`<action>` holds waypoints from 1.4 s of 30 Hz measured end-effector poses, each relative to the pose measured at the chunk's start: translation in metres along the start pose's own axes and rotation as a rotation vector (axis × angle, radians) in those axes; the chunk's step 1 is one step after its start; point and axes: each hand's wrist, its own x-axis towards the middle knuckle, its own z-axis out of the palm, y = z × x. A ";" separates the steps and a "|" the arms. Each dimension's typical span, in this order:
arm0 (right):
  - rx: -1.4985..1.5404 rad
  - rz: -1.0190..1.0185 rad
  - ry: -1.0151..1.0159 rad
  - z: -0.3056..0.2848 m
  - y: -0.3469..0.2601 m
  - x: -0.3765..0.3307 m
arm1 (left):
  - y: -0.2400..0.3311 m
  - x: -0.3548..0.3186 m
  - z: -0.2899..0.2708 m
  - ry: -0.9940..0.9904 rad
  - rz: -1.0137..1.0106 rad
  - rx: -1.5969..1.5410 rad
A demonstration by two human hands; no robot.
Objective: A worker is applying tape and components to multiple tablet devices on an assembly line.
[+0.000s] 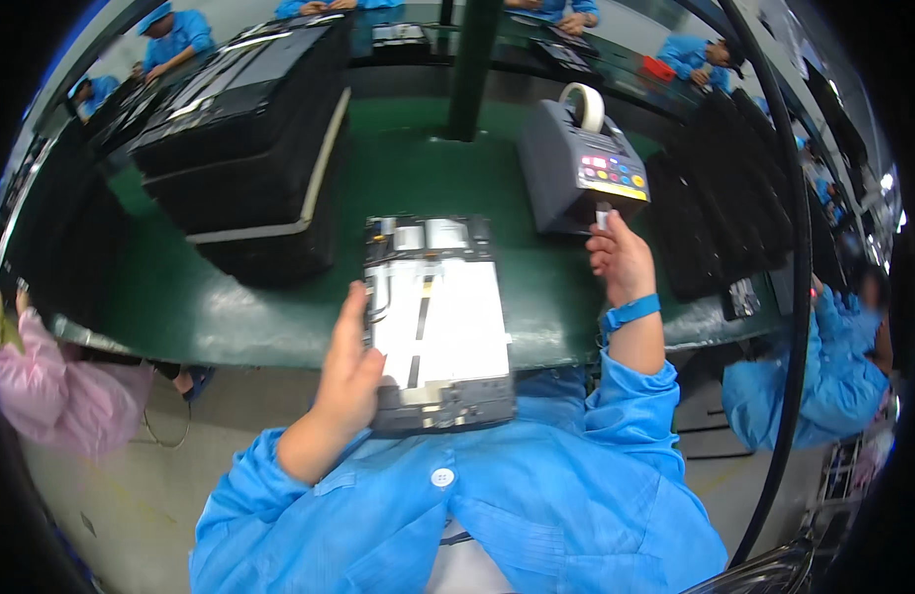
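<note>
An opened tablet (467, 317) with silver battery cells and a black frame lies tilted near the table's front edge, against my blue jacket. My left hand (350, 371) grips it along its left side, thumb over the edge; the fingers beneath are hidden. At the front of a grey automatic tape dispenser (554, 178), my right hand (624, 259) is closed in a pinch on a short strip of tape (603, 215) at the outlet. A roll of whitish tape (584, 107) stands on top of the dispenser. A blue strap (631, 312) circles my right wrist.
Left on the green table (418, 158) rises a tall stack of black foam trays (244, 163) bearing device parts. Dark trays (710, 218) stand right of the dispenser. A green post (472, 74) rises behind. A black cable (800, 228) hangs at right. Several co-workers sit around.
</note>
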 end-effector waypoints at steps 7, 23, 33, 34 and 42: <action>0.043 -0.185 0.069 -0.002 -0.004 -0.010 | 0.019 0.012 0.015 0.011 0.011 0.115; -0.033 -0.108 -0.727 0.088 0.001 -0.130 | 0.057 0.035 0.018 -0.115 -0.179 -0.311; 0.082 -0.209 -0.515 0.102 0.005 -0.125 | 0.045 0.034 0.013 0.001 -0.202 -0.419; 0.084 -0.207 -0.517 0.105 0.003 -0.126 | 0.045 0.034 0.012 -0.020 -0.183 -0.401; -0.361 -0.533 -0.571 0.128 -0.011 -0.088 | 0.033 0.056 -0.008 0.118 0.091 0.290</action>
